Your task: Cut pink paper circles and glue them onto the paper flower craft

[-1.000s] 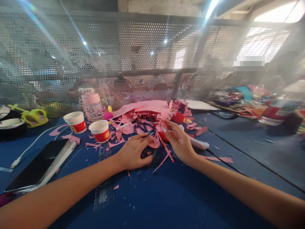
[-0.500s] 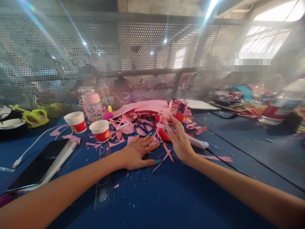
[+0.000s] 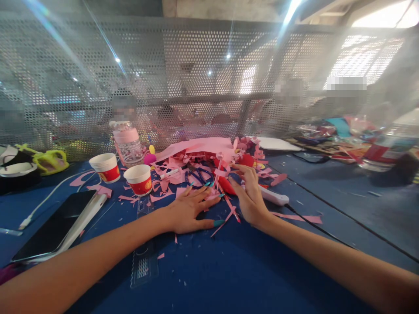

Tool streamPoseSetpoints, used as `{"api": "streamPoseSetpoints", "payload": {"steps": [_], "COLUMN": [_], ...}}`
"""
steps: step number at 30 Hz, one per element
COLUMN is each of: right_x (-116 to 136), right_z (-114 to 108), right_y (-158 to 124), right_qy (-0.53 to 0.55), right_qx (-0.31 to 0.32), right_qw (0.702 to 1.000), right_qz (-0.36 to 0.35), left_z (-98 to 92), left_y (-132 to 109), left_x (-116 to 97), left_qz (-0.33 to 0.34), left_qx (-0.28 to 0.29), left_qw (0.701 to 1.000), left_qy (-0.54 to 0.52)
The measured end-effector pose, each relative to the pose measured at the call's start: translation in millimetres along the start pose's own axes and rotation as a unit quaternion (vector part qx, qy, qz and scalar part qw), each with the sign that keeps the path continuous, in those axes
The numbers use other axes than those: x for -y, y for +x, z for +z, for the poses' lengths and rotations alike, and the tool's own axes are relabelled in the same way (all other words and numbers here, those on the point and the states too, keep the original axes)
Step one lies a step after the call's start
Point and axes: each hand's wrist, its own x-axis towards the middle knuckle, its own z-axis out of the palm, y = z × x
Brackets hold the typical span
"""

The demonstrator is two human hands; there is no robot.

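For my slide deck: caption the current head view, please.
Left hand spread over a blue table, right hand beside a pink paper piece, cut scraps around.

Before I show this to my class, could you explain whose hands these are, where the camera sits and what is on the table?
There is no machine here: these are a person's own bare hands, seen by a camera worn on their head, looking forward and down. The left hand is palm down with fingers spread. The right hand is beside an upright pink paper piece; whether it grips it, I cannot tell. The blue table also bears pink scraps, paper cups, a phone and a white corded tool.
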Motion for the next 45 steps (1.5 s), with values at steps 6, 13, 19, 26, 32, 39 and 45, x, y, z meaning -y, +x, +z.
{"api": "streamPoseSetpoints", "payload": {"steps": [6, 13, 19, 26, 32, 39, 45], "right_x": [5.8, 8.2, 7.2, 0.8, 4.0, -3.3, -4.9], "right_z": [-0.1, 0.9, 0.6, 2.8, 1.0, 6.8, 5.3], "right_y": [-0.7, -0.3, 0.3, 0.2, -1.0, 0.6, 2.7], "right_qy": [-0.082, -0.096, -0.099, -0.078, -0.133, -0.165, -0.110], "right_qx": [0.088, 0.156, 0.140, 0.017, 0.097, 0.084, 0.124], "right_qw": [0.987, 0.975, 0.975, 0.994, 0.986, 0.981, 0.985], "right_qz": [-0.102, -0.126, -0.138, -0.077, -0.042, -0.049, -0.040], "left_z": [2.9, 2.9, 2.6, 2.1, 1.7, -3.2, -2.6], "left_y": [0.2, 1.2, 0.5, 1.0, -0.1, -2.0, -2.3], "left_x": [2.6, 2.6, 2.2, 2.1, 2.7, -1.0, -0.9], "left_qz": [-0.003, 0.000, 0.000, -0.002, 0.003, 0.038, 0.038], "left_qx": [-0.006, -0.005, -0.008, 0.004, -0.002, 0.000, -0.014], "left_qw": [1.000, 1.000, 1.000, 1.000, 1.000, 0.999, 0.999], "left_qy": [-0.004, 0.000, 0.001, 0.000, 0.003, 0.015, 0.027]}}
